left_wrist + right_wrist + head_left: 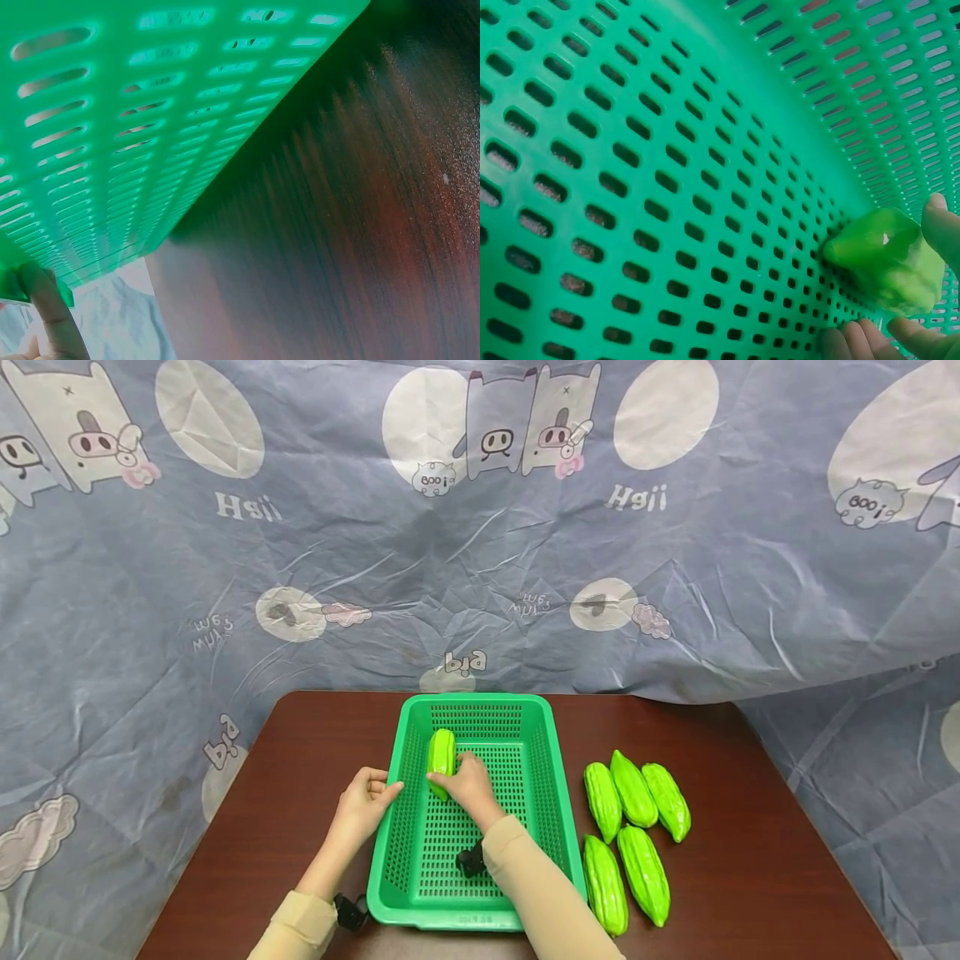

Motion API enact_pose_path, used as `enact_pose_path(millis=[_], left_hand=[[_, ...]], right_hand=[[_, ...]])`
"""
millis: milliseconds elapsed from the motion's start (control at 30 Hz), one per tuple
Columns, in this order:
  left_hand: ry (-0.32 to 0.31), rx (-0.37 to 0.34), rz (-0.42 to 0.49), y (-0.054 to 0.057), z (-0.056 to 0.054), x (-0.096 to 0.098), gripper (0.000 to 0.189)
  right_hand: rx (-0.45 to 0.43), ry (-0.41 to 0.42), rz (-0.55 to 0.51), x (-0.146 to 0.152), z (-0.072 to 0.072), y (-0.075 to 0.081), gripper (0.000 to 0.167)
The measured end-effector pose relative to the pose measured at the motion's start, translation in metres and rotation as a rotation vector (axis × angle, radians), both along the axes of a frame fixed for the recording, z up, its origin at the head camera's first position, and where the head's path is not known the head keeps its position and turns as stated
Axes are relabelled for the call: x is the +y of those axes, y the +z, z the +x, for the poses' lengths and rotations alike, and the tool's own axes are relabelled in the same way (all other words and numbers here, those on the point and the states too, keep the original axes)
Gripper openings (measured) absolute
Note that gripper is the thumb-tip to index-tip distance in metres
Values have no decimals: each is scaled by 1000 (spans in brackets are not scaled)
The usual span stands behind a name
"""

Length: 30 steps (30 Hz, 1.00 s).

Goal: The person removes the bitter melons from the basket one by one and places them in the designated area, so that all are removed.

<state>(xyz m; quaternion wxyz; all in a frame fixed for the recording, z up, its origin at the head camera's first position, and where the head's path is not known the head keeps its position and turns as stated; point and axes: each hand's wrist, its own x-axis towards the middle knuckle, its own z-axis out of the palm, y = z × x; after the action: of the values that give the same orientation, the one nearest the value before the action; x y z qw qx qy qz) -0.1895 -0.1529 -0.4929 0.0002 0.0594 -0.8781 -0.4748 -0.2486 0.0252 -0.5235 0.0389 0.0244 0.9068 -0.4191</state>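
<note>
A bright green, ridged bitter melon (442,753) lies lengthwise in the upper left part of a green plastic basket (480,920). My right hand (468,783) reaches into the basket and holds this melon near its lower end, thumb on one side and fingers on the other. In the right wrist view the melon (889,262) sits low over the slotted floor, between thumb and fingers. At the basket's left rim, my left hand (365,802) grips the edge. The left wrist view shows a finger (54,311) hooked at the rim, beside the slotted outer wall.
Several more bitter melons lie on the brown table (735,877) right of the basket, three in a back row (634,789) and two in front (643,877). A grey-blue patterned cloth (480,568) hangs behind the table.
</note>
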Motion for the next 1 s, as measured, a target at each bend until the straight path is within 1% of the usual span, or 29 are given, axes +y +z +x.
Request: enact_pose_path(millis=[233,333,533,667,867,1000], left_hand=[[-3,-1,-2,1,1,1,36],[-2,-5,0,1,1,1,36],[5,-14,10,0,1,1,37],[9,-23,9,1,2,1,38],[6,-27,8,1,2,0,39],[4,2,12,2,3,0,42]], right_hand=[[10,-6,28,-2,1,1,64],[6,-13,25,-2,1,2,55],[-23,-32,-26,0,1,4,39],[-53,-46,-62,2,1,6,40],[-103,-38,-106,7,2,14,48],[-117,-25,-133,13,3,24,53]])
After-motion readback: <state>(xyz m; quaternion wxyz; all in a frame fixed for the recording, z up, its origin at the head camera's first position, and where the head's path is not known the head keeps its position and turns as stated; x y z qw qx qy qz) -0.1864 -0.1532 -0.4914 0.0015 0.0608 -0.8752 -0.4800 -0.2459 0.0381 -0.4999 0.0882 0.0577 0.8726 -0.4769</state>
